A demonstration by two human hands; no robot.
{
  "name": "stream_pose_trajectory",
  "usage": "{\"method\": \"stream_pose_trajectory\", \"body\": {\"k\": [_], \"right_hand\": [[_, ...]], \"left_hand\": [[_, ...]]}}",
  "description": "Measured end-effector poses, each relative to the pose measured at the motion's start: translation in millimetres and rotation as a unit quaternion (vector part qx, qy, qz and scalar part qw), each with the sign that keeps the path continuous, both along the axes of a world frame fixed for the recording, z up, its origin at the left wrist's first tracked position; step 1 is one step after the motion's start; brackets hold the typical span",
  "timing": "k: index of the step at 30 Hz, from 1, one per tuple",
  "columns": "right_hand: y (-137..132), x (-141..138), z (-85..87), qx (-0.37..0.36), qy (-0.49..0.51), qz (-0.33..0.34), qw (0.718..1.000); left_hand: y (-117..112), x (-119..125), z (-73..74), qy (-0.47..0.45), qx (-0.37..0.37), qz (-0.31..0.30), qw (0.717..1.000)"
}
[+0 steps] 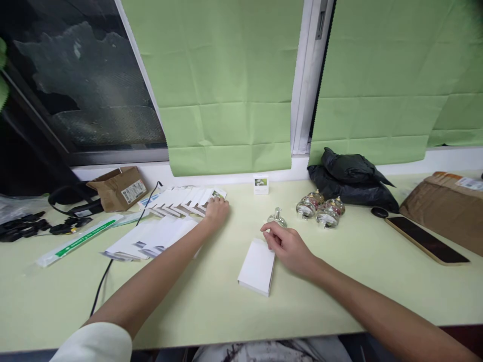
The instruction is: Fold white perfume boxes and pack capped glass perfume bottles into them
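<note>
My left hand [218, 210] rests at the right end of a row of flat white boxes [177, 201], its fingers closed over the last one, which has a small green picture. My right hand [290, 247] hovers loosely curled above the table, with thumb and forefinger apart and nothing seen between them. Just below its fingertips lies a single white box [257, 266], tilted slightly on the table. Behind the right hand stands a small clear glass bottle [277, 218], partly hidden by the fingers. More white boxes or sleeves [151, 239] lie beneath my left forearm.
Several shiny ornate glass bottles [320, 208] cluster right of centre. A black plastic bag [350, 178], a phone [426, 240] and a brown parcel [445, 211] lie to the right. A small white card [261, 185] stands at the back. At left are an open cardboard box [118, 188] and a cable [101, 284].
</note>
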State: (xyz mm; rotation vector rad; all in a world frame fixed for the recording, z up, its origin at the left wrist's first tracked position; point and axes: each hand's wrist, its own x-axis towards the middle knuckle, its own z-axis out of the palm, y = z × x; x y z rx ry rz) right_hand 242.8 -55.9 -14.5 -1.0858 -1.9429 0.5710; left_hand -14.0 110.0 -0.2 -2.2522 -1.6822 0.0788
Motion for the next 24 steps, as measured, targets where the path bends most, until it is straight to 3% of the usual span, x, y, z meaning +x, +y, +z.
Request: {"method": "stream_pose_trajectory", "body": {"k": [11,16,21,23,24], "right_hand": [[3,0,-4.1,0.004,-0.018,0.006,1.000],[5,2,-3.2,0.008,-0.052,-0.008,0.999],[7,8,-5.8,-0.016,-0.168,-0.007,0.986],[6,9,-7.6,-0.023,-0.202,-0.004,0.979],[5,9,-8.5,-0.026,-0.214,-0.003,0.977]], "left_hand": [[-2,-3,2.1,-0.008,0.006,0.027,1.000],[-11,7,12.7,-0.045,0.014,0.014,0.999],[-50,18,22.7,-0.107,-0.007,-0.015,0.994],[-80,13,17.3,-0.133,-0.059,-0.040,0.989],[-98,9,12.7,-0.171,-0.124,-0.061,0.975]]}}
